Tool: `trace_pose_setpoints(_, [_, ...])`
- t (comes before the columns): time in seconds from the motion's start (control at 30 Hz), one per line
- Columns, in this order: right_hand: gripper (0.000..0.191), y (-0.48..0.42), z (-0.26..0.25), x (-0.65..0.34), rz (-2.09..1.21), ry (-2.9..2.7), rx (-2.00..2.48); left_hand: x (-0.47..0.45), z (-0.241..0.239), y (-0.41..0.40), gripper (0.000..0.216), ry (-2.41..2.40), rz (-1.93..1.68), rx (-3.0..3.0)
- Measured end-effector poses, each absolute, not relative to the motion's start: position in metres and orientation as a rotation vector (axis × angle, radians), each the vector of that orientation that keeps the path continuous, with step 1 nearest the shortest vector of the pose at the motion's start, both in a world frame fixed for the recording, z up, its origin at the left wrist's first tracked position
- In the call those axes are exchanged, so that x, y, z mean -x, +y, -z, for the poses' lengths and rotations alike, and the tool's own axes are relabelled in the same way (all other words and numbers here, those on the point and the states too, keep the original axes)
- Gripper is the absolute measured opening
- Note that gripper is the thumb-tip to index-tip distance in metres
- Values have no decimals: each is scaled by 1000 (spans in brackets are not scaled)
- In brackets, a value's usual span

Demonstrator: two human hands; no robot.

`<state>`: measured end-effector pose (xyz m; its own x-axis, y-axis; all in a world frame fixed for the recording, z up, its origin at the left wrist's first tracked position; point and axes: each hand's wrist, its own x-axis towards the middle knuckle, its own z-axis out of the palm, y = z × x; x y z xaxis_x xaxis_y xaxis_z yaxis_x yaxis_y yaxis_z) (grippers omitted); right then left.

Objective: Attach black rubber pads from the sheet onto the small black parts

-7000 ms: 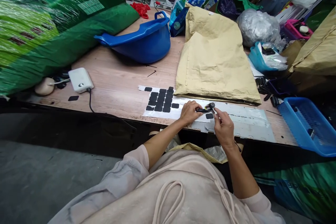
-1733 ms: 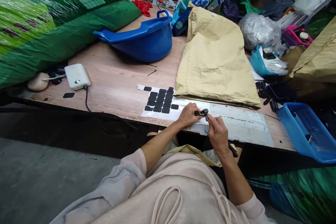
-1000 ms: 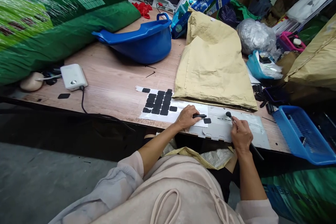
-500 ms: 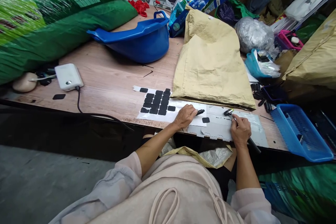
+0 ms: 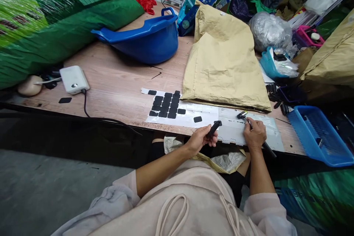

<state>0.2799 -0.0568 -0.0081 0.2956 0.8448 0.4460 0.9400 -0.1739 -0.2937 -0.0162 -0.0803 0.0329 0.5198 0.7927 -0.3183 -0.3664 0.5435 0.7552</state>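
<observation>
2 fists: L hand (image 5: 200,140), R hand (image 5: 254,137)

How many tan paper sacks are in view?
2. One tan paper sack lies flat behind the white sheet; a second sack is at the far right, partly cut off. A tan edge on the lap may be a third.

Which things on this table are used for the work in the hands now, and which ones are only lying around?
In use:
- left hand holding a black part
- right hand holding a small hammer
- black pads
- grey plate

Lying about:
- blue basin
- tan sack
- white adapter
- blue basket
</observation>
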Motion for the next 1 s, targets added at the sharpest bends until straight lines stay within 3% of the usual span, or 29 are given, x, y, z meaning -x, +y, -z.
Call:
trace_pose_setpoints(0.2, [32,-56,8,-279,222,-1570,2070,17,-22,-83,58,714,-651,-548])
trace_pose_setpoints(0.47, [32,-56,10,-278,254,-1582,2067,29,5,-102,42,777,-370,-1679])
trace_pose_setpoints(0.67, [32,-55,7,-277,263,-1603,2086,15,27,-112,72,771,-340,-835])
trace_pose_setpoints(1.0, [33,-54,10,-277,259,-1586,2113,20,29,-108,65,776,-314,-619])
